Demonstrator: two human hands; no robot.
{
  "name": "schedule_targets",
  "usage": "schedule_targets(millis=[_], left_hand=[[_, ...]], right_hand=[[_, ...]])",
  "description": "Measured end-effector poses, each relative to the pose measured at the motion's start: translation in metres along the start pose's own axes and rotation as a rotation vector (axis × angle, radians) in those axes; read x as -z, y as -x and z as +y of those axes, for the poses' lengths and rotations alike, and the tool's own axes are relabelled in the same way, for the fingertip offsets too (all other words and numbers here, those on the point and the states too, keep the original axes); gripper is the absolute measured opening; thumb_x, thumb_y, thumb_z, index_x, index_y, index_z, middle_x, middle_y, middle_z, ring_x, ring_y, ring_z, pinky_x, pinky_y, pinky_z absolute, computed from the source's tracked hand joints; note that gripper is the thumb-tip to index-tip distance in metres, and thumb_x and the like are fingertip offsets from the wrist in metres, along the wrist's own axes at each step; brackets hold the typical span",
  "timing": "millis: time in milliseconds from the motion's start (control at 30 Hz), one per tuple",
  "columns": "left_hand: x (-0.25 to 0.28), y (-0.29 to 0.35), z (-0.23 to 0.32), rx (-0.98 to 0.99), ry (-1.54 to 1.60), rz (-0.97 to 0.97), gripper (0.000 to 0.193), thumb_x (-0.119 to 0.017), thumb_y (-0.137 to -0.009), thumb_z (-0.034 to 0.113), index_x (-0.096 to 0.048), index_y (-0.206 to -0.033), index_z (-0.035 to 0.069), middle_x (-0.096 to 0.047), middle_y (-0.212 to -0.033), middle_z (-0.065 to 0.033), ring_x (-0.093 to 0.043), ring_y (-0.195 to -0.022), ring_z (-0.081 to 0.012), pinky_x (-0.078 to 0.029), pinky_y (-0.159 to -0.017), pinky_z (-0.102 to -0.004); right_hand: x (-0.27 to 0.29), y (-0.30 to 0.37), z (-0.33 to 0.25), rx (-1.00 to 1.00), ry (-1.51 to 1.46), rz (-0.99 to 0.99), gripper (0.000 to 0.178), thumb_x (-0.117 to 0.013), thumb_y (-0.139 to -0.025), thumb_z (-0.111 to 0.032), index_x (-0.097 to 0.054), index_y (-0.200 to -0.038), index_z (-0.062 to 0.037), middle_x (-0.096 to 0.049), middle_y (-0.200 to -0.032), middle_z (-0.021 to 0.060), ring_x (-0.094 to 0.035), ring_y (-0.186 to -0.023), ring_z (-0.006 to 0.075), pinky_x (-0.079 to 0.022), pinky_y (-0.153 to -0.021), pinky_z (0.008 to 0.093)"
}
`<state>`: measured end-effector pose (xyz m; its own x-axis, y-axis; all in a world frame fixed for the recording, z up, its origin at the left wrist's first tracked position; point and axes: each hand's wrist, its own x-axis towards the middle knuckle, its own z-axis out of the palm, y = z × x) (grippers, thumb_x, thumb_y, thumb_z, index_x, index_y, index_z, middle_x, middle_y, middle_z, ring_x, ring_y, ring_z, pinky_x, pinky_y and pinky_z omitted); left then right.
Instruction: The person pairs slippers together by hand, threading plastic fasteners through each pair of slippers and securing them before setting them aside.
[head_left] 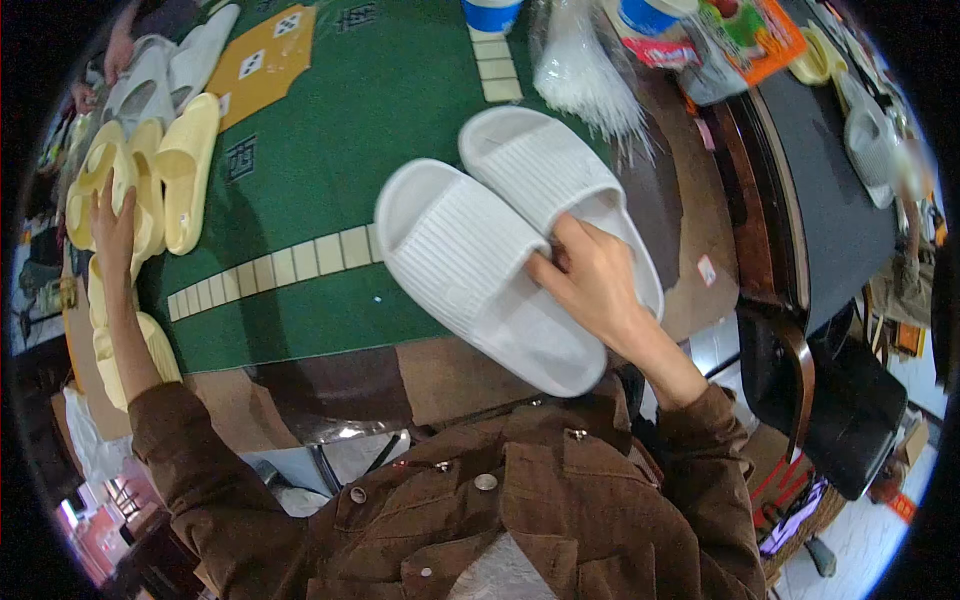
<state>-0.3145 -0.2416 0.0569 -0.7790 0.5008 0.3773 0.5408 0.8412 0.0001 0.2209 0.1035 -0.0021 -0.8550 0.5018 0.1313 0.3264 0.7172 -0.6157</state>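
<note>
A pair of white slippers with ribbed straps, one slipper overlapping the other, is held by my right hand. That hand pinches their inner strap edges, thumb in one slipper and fingers in the other. The pair sits over the near right part of the green mat and the table edge. At the far left, my left hand reaches over several pale yellow slippers, its fingers apart and lying against one of them. Whether it presses on that slipper I cannot tell. More yellow slippers lie beneath and beside my left forearm.
A row of cream tiles crosses the green mat. Behind stand a clear bag of thin white strips, blue cups and an orange package. Another person's hand is near grey slippers. A black chair stands right.
</note>
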Motion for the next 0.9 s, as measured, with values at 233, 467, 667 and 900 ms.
schedule_targets(millis=[233,467,667,900], left_hand=[[0.065,0.083,0.171,-0.535,0.223,-0.1,0.041,-0.052,-0.095,0.021,-0.05,-0.134,0.011,-0.042,-0.143,-0.0119,-0.03,-0.137,-0.0275,-0.024,-0.111,-0.039],[0.11,0.16,0.304,-0.578,0.4,-0.442,0.044,-0.056,-0.09,0.016,-0.051,-0.134,0.013,-0.038,-0.146,-0.0123,-0.031,-0.137,-0.0283,-0.023,-0.112,-0.0402],[0.105,0.202,0.382,-0.693,0.601,-0.482,0.052,-0.06,-0.085,0.014,-0.048,-0.136,0.014,-0.033,-0.148,-0.0132,-0.026,-0.139,-0.0319,-0.025,-0.111,-0.0422],[0.085,0.216,0.414,-0.822,0.608,-0.476,0.056,-0.062,-0.083,0.017,-0.047,-0.137,0.015,-0.026,-0.15,-0.0155,-0.024,-0.138,-0.0367,-0.023,-0.111,-0.0486]], right_hand=[[0.031,0.015,-0.004,0.023,-0.406,-0.142,0.03,-0.047,-0.089,-0.009,-0.054,-0.116,0.0023,-0.062,-0.077,0.0139,-0.061,-0.074,0.0314,-0.048,-0.072,0.0381],[0.081,0.038,0.001,-0.066,-0.68,-0.033,0.027,-0.038,-0.094,-0.005,-0.051,-0.117,0.0008,-0.063,-0.076,0.0087,-0.058,-0.078,0.016,-0.044,-0.075,0.03],[0.113,0.053,-0.004,-0.005,-0.821,0.089,0.02,-0.036,-0.098,-0.013,-0.051,-0.104,-0.0012,-0.067,-0.083,0.0133,-0.032,-0.059,0.0034,-0.032,-0.058,0.0177],[0.131,0.068,-0.008,0.021,-0.803,0.276,0.021,-0.042,-0.098,-0.011,-0.057,-0.102,0.004,-0.064,-0.084,0.0122,-0.049,-0.064,0.0054,-0.034,-0.058,0.0181]])
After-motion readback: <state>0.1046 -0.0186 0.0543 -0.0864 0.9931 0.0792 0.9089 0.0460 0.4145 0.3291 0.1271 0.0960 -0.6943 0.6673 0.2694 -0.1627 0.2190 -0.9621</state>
